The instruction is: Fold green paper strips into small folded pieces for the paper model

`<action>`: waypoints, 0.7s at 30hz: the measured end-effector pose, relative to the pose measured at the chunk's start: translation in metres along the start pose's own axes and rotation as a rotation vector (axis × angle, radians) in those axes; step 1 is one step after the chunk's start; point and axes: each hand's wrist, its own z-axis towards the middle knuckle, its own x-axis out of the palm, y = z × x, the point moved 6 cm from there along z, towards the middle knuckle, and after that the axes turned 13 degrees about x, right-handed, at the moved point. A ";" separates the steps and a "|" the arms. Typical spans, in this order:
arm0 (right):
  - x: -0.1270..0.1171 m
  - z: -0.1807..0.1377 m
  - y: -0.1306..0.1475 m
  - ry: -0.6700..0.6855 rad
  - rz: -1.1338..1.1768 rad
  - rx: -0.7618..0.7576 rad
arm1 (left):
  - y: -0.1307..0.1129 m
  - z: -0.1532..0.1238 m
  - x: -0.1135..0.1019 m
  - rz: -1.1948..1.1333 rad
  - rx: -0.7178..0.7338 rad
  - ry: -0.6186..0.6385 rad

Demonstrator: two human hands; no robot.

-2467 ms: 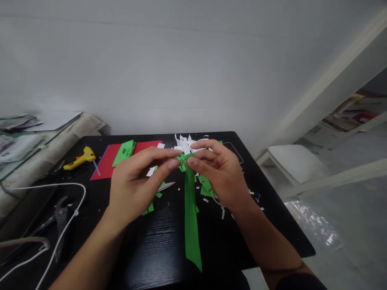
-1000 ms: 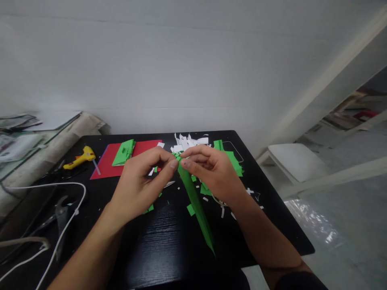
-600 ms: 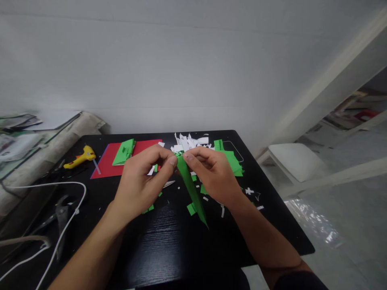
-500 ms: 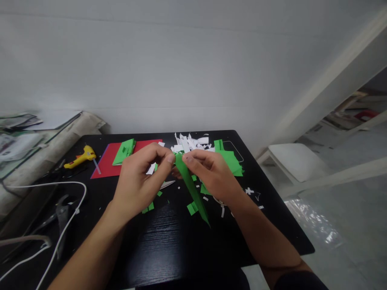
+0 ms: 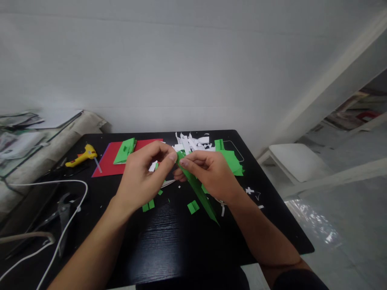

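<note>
Above the black table, a long green paper piece [image 5: 199, 193] hangs slanting down to the right from my fingers. My left hand [image 5: 148, 173] pinches its upper end between thumb and forefinger. Right beside it, my right hand [image 5: 208, 171] grips the same paper with thumb and curled fingers. Small green scraps [image 5: 193, 207] lie on the table below, another folded one [image 5: 148, 206] nearer my left wrist. A pale pointed blade [image 5: 168, 183], perhaps of scissors, shows partly behind my left hand.
A yellow glue gun [image 5: 81, 156] and pliers [image 5: 64, 213] lie at left by a white cable [image 5: 71, 225]. A red sheet [image 5: 105, 165] bears folded green paper [image 5: 125, 151]. White paper strips [image 5: 190, 143] are heaped at the back; more green paper [image 5: 232, 161] sits right.
The hanging green paper has turned, its lower tip swinging to the right. My right fingers have shifted slightly left along its top, close to my left fingertips.
</note>
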 end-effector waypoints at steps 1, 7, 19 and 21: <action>0.000 0.000 0.000 -0.005 -0.010 -0.007 | 0.001 0.000 0.002 -0.026 -0.009 0.011; 0.002 0.000 -0.003 -0.004 -0.039 0.011 | 0.002 0.000 0.002 -0.068 -0.022 -0.038; -0.005 -0.008 0.006 0.015 -0.193 0.018 | 0.008 0.001 -0.031 -0.007 -0.070 -0.269; -0.008 -0.010 0.007 -0.003 -0.224 0.012 | 0.009 0.002 -0.036 -0.015 -0.076 -0.297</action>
